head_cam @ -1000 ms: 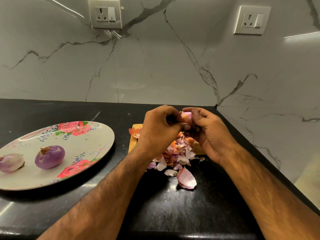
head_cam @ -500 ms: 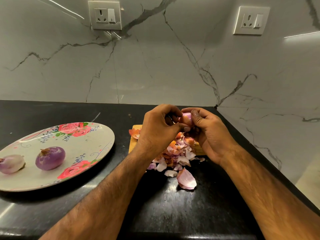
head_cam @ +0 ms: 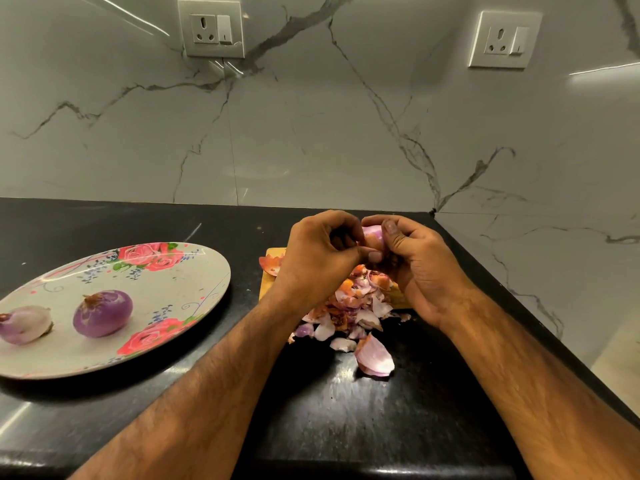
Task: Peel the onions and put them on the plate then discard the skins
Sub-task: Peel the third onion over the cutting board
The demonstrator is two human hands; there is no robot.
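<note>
A small pink onion [head_cam: 373, 234] is held up above the skin pile, mostly hidden by fingers. My right hand [head_cam: 420, 266] grips it with thumb on top. My left hand [head_cam: 320, 252] has curled fingers that pinch at the onion's left side. Below the hands lies a heap of onion skins [head_cam: 353, 306], spilling off a wooden board [head_cam: 268, 284] onto the black counter. One large loose skin [head_cam: 375, 356] lies nearest me. A floral plate [head_cam: 180, 289] at the left carries a purple peeled onion [head_cam: 103, 313] and a paler peeled onion [head_cam: 24, 323].
The black counter [head_cam: 363, 420] ends at a marble wall behind and a corner wall on the right. Two wall sockets [head_cam: 211, 27] [head_cam: 504, 39] sit high on the wall. The counter's front edge runs just below my forearms.
The hands stay over the skin pile. My left fingers have shifted slightly on the onion, which has turned a little in my right hand.
</note>
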